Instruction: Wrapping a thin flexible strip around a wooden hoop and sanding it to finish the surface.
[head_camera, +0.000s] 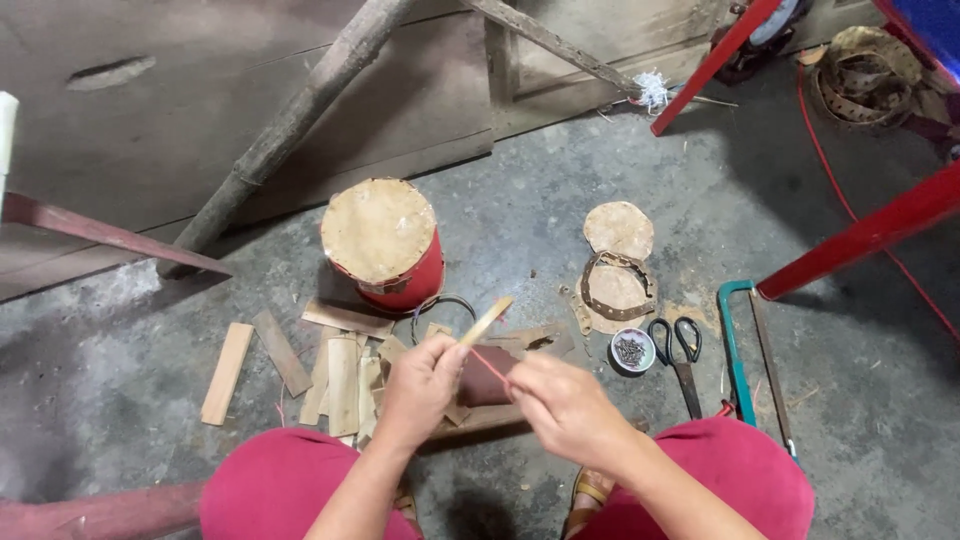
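The concrete floor carries the whole work area, with no bench under the work. A red cylindrical drum with a pale skin-like top stands upright just beyond the hands. Loose flat wood offcuts lie scattered left of it, close to the knees. A green-framed hacksaw lies to the right, blade exposed, near the right knee. Black-handled scissors lie beside a small round dish of nails.

The left hand is closed around a thin pale wooden strip, held tilted up and away. The right hand pinches a fine red strand that runs to the strip's lower end; the two hands sit close together, not touching.

Risks, in my judgement: the strip may split or slip under tension; the strand may snap; a knee shift could tip the nails or meet the saw blade.
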